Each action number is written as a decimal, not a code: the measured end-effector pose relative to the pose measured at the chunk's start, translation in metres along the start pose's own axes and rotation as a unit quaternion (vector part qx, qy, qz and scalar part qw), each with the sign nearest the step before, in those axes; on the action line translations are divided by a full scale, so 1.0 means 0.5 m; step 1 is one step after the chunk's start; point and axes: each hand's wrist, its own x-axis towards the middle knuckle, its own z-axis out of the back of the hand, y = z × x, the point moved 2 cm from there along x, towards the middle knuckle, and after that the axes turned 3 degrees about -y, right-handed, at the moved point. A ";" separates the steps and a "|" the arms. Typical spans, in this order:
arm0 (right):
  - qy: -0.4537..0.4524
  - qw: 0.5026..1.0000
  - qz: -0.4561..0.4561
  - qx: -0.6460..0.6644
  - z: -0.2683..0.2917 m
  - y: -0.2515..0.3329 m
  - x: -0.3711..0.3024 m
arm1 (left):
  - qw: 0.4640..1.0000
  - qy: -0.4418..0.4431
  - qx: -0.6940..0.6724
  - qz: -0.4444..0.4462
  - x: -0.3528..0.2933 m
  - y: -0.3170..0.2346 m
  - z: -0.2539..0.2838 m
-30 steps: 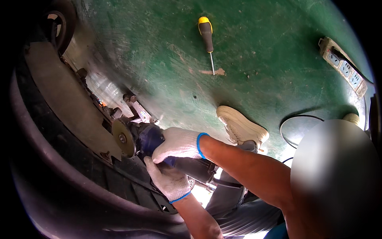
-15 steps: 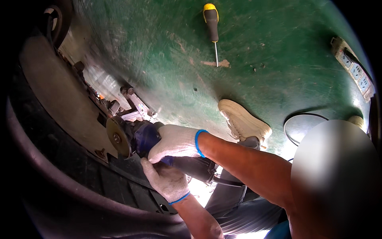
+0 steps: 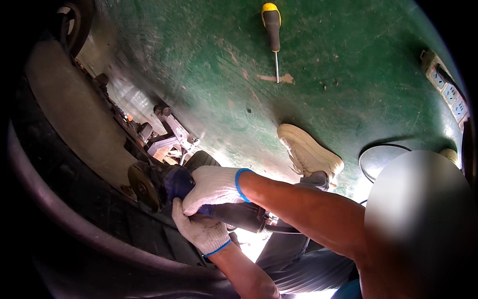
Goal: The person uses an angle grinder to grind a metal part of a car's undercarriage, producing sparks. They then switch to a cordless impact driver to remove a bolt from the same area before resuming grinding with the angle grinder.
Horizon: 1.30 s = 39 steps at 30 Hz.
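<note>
My right hand (image 3: 215, 183), in a white knitted glove with a blue cuff, is wrapped over the blue body of an angle grinder (image 3: 178, 182). Below it, my left hand (image 3: 201, 230), in a matching glove, holds the same tool from underneath, thumb up against the body. The grinder's round disc (image 3: 143, 188) faces left, close to the edge of a beige panel (image 3: 82, 114) set in a dark curved vehicle part (image 3: 124, 226). Whether the disc touches that edge I cannot tell. The dark rear handle (image 3: 239, 215) stretches right from my hands toward a cable.
A yellow-and-grey screwdriver (image 3: 272, 30) lies on the green floor (image 3: 348, 45). At the right are a power strip (image 3: 445, 89) and a looped black cable (image 3: 362, 162). A beige shoe (image 3: 309, 152) stands beyond my right arm. Behind the grinder is a metal jack-like frame (image 3: 172, 132).
Both hands have shifted the grinder slightly left and down, and its disc now sits lower along the panel edge and looks darker. The view has turned a little.
</note>
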 end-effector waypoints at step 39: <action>0.012 1.000 -0.006 -0.019 -0.011 0.014 0.006 | 0.998 -0.062 -0.005 -0.029 0.008 -0.004 0.000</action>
